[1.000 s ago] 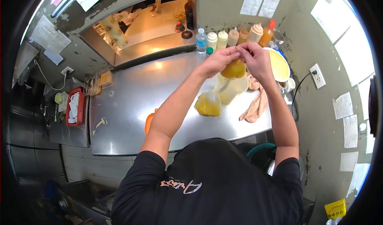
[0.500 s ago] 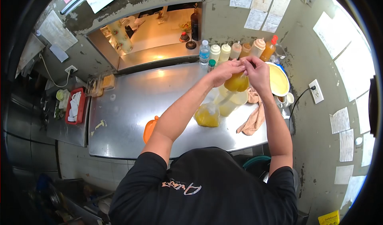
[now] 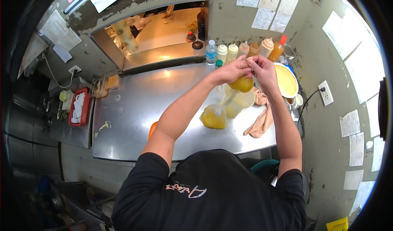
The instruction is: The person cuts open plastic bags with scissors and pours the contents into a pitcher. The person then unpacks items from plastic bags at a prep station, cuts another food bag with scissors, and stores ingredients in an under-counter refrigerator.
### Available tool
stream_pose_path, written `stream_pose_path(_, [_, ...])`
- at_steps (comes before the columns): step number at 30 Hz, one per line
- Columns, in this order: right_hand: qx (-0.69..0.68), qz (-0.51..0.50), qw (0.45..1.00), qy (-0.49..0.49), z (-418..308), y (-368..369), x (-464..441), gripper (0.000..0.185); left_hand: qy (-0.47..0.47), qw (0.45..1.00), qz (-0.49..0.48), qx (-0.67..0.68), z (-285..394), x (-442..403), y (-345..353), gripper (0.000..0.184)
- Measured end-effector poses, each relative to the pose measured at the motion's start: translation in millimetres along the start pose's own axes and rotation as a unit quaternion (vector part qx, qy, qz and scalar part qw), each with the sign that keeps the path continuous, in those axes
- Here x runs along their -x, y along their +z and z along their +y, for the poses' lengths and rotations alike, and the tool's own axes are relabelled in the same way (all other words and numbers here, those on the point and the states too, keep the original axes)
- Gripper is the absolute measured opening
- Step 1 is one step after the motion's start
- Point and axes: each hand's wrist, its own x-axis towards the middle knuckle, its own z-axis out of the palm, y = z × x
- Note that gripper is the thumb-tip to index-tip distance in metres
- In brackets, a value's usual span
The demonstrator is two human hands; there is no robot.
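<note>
A clear plastic bag of yellow sauce hangs below my two hands. My left hand pinches the gathered top of the bag. Fingertips of my right hand are closed on the same top, touching the left ones. Under the bag stands a translucent plastic container, its inside partly hidden. A second bag of yellow sauce rests on the steel table just left of the container.
Squeeze bottles and a water bottle line the back wall. To the right are a tub of yellow stuff and a crumpled pink cloth. An orange lid is half behind my left forearm; a red basket stands far left.
Both hands have risen slightly, still together at the bag's top. My left forearm has shifted a little left and covers more of the orange lid.
</note>
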Motion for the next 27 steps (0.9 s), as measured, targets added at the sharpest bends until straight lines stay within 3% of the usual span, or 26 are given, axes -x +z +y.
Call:
stream_pose_path(6, [-0.059, -0.055, 0.995, 0.052, 0, -4, 5, 0.015, 0.095, 0.981, -0.058, -0.16, -5, 0, -7, 0.031])
stream_pose_path(12, [-0.078, -0.091, 0.991, 0.063, 6, -14, 4, 0.014, 0.1, 0.972, -0.095, -0.192, 5, 1, -5, 0.031])
stream_pose_path(20, [0.004, -0.036, 0.999, 0.019, -18, -7, 20, 0.016, 0.129, 0.964, -0.049, -0.226, 3, -7, -5, 0.022])
stream_pose_path(23, [-0.082, -0.04, 0.995, 0.043, -2, -11, 13, 0.017, 0.155, 0.955, -0.025, -0.252, 4, -7, -1, 0.022])
stream_pose_path(27, [-0.094, -0.052, 0.992, 0.061, -5, -7, 12, 0.018, 0.169, 0.949, -0.015, -0.267, 1, -8, 4, 0.023])
